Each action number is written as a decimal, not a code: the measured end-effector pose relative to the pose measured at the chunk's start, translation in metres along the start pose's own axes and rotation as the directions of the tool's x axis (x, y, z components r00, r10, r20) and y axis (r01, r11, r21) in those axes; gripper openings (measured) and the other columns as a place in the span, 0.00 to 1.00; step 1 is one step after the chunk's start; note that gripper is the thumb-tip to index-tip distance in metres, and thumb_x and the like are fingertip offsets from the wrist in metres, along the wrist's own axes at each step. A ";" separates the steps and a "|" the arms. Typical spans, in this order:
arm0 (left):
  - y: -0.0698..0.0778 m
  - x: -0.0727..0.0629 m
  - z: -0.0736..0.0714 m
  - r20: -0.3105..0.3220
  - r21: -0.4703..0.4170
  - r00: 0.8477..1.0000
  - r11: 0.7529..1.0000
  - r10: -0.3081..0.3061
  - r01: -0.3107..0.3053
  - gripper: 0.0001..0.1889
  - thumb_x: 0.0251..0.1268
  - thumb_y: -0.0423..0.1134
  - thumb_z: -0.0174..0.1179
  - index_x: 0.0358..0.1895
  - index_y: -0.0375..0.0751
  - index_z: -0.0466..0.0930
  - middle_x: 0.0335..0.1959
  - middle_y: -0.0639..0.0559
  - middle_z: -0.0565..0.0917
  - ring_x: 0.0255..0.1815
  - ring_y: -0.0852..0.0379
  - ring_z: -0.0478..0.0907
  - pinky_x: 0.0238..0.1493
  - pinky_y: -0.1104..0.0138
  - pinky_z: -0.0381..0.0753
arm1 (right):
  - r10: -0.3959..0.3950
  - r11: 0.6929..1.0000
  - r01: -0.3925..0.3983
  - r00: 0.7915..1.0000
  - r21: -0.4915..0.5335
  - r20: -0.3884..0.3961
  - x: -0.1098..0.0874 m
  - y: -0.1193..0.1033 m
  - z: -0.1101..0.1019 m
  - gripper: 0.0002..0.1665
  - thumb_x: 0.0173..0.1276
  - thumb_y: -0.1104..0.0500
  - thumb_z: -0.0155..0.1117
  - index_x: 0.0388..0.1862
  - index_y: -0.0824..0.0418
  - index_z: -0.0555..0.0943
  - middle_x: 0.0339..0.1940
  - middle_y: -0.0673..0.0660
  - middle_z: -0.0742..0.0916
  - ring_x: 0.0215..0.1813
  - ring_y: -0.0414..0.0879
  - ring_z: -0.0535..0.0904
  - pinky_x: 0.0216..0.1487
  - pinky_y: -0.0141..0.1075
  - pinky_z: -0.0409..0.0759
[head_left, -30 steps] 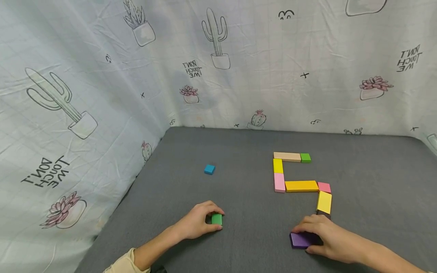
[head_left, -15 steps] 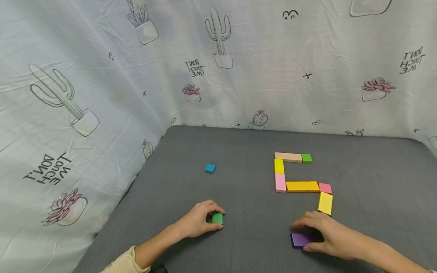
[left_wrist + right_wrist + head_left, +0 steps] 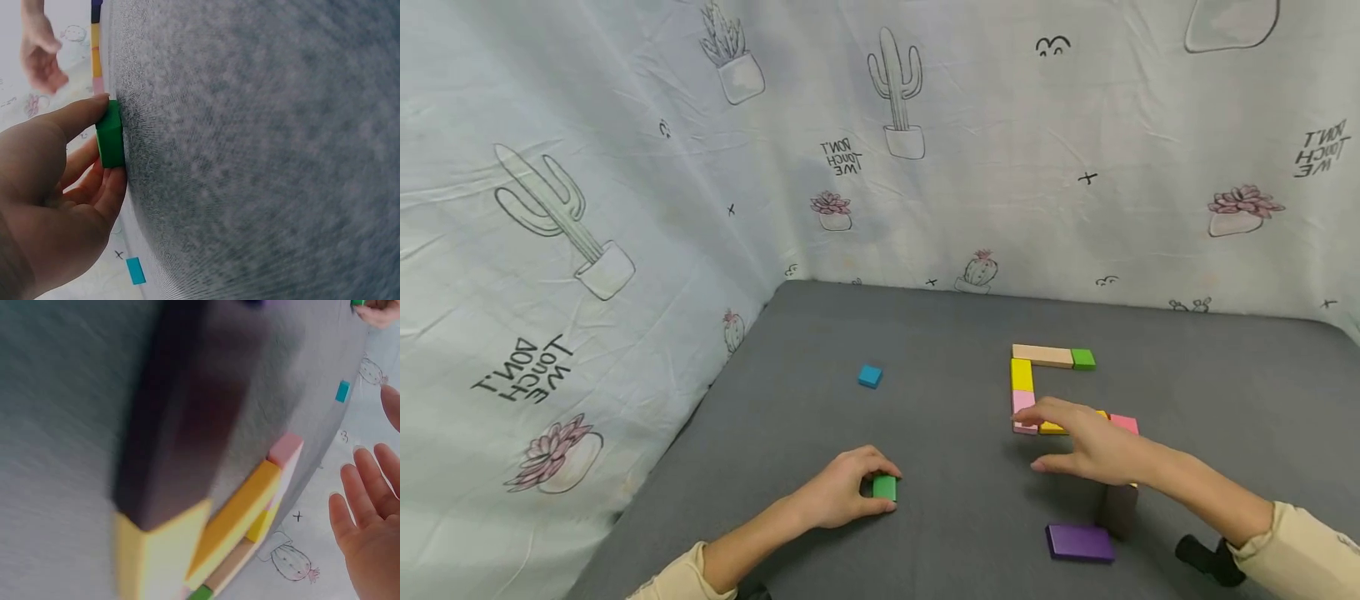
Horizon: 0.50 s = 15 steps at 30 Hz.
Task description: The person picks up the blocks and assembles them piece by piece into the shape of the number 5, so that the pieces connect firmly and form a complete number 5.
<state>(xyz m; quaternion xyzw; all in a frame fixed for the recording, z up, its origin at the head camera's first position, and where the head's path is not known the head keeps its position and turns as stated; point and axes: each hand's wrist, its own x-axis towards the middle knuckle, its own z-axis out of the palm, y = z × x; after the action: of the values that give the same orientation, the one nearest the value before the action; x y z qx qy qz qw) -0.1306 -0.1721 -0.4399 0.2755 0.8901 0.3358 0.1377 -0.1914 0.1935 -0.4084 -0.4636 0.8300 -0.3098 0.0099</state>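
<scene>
My left hand (image 3: 838, 492) pinches a green block (image 3: 884, 487) between thumb and fingers, low on the grey surface. My right hand (image 3: 1093, 442) holds nothing, fingers spread, above a winding line of coloured blocks. Below it lie a purple block (image 3: 1080, 542) and a dark brown block (image 3: 1117, 510) at the line's near end. Farther along come a coral-pink block (image 3: 1124, 423), an orange block (image 3: 237, 519), a pink block (image 3: 1023, 403), a yellow block (image 3: 1022, 375), a tan block (image 3: 1042, 356) and a bright green block (image 3: 1083, 359). In the head view, my right hand mostly hides another pale yellow block (image 3: 178, 556).
A lone blue block (image 3: 870, 377) lies on the grey tabletop (image 3: 940, 333), left of the line. Cloth printed with cacti (image 3: 905, 92) hangs behind and to the left. A black object (image 3: 1210, 560) sits beside my right sleeve.
My right hand has let go of the purple block and moved up and away over the line. The left hand still holds the green block in place. The view has shifted slightly.
</scene>
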 end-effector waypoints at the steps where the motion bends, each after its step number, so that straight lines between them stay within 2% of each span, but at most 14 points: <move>1: 0.000 0.000 0.000 -0.001 0.000 1.000 1.000 0.001 -0.001 0.16 0.60 0.41 0.67 0.51 0.42 0.80 0.45 0.56 0.76 0.38 0.67 0.71 0.38 0.72 0.74 | -0.001 1.000 0.001 1.000 -0.001 0.004 0.006 0.002 -0.001 0.29 0.59 0.55 0.73 0.56 0.64 0.76 0.51 0.54 0.81 0.50 0.48 0.78 0.48 0.43 0.77; 5: -0.001 -0.001 0.002 -0.001 -0.007 1.000 1.000 -0.012 0.012 0.16 0.60 0.41 0.67 0.51 0.43 0.80 0.45 0.57 0.76 0.38 0.67 0.71 0.38 0.72 0.74 | 0.017 1.000 -0.016 1.000 -0.009 0.019 0.029 0.009 -0.004 0.29 0.59 0.57 0.73 0.57 0.66 0.75 0.52 0.58 0.81 0.52 0.51 0.77 0.50 0.46 0.76; 8: -0.001 -0.002 0.003 -0.001 -0.006 1.000 1.000 -0.018 0.018 0.16 0.60 0.41 0.68 0.51 0.44 0.81 0.45 0.58 0.76 0.38 0.68 0.71 0.39 0.73 0.74 | 0.047 0.998 -0.049 0.998 0.037 0.031 0.048 0.015 -0.004 0.31 0.59 0.58 0.73 0.58 0.68 0.74 0.53 0.60 0.81 0.53 0.54 0.76 0.52 0.49 0.74; 15: -0.001 -0.001 0.002 -0.010 0.012 1.000 1.000 -0.012 0.012 0.16 0.59 0.41 0.68 0.51 0.43 0.81 0.45 0.58 0.76 0.39 0.68 0.71 0.40 0.73 0.74 | 0.072 0.995 -0.073 0.997 0.062 0.023 0.095 0.028 0.009 0.27 0.62 0.59 0.70 0.56 0.70 0.75 0.50 0.64 0.81 0.50 0.59 0.77 0.52 0.49 0.75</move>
<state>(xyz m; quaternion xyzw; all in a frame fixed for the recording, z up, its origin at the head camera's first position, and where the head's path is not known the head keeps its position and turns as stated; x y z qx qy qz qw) -0.1295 -0.1724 -0.4416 0.2692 0.8945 0.3310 0.1339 -0.2642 0.1257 -0.4041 -0.4358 0.8361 -0.3303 0.0441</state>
